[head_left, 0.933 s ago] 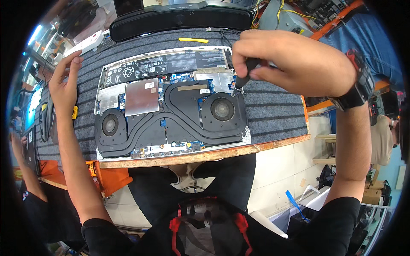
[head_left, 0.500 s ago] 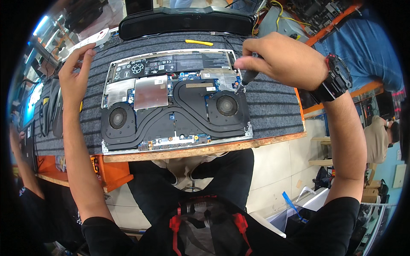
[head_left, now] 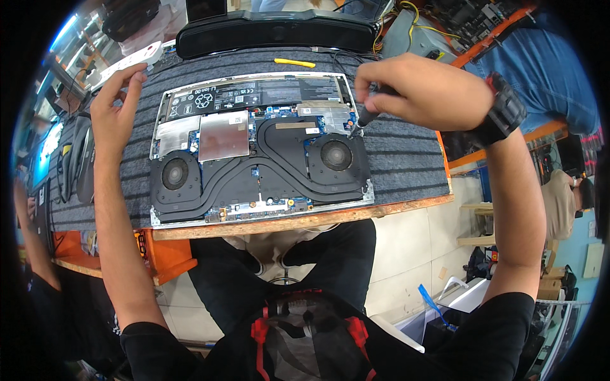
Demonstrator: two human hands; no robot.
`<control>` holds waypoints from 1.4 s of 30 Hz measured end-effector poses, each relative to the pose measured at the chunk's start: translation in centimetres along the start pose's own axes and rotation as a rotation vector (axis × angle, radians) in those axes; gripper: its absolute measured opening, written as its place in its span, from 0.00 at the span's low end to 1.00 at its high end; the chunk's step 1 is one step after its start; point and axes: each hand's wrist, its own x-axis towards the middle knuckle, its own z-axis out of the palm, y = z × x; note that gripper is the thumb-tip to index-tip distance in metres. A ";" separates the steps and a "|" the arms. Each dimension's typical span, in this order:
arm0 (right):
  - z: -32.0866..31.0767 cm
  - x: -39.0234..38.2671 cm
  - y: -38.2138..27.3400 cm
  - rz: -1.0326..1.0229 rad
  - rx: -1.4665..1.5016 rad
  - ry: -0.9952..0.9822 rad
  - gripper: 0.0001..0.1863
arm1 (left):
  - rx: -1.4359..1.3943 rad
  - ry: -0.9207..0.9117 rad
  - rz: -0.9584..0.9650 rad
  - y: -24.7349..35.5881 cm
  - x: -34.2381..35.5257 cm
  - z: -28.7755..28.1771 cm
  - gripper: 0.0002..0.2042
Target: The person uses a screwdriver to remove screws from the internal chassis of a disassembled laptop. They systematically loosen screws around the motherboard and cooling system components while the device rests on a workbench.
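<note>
An opened laptop base (head_left: 279, 159) lies on the grey striped mat, its battery, heat pipes and two fans exposed. Over its right side, my right hand (head_left: 413, 89) is closed around a dark-handled screwdriver (head_left: 367, 117). The driver leans, and its tip meets the board beside the upper right corner of the right fan (head_left: 335, 155). My left hand (head_left: 119, 98) hovers left of the laptop, near a white power strip (head_left: 136, 60). Its thumb and index tips are drawn together; whether anything small sits between them does not show.
A black soundbar (head_left: 276, 35) stands along the mat's far side, with a yellow pry tool (head_left: 295, 63) in front of it. Cables and a grey case (head_left: 413, 32) crowd the back right. Someone in jeans (head_left: 534, 70) is close on the right; another person's arm shows at far left.
My right hand has shifted slightly and rolled around the screwdriver, whose tip stays at about the same spot. My left hand has drifted a little to the right.
</note>
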 end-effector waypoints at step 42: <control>-1.3 -6.1 -1.4 -0.294 0.053 0.109 0.11 | -0.344 -0.393 0.040 14.1 -3.4 4.2 0.07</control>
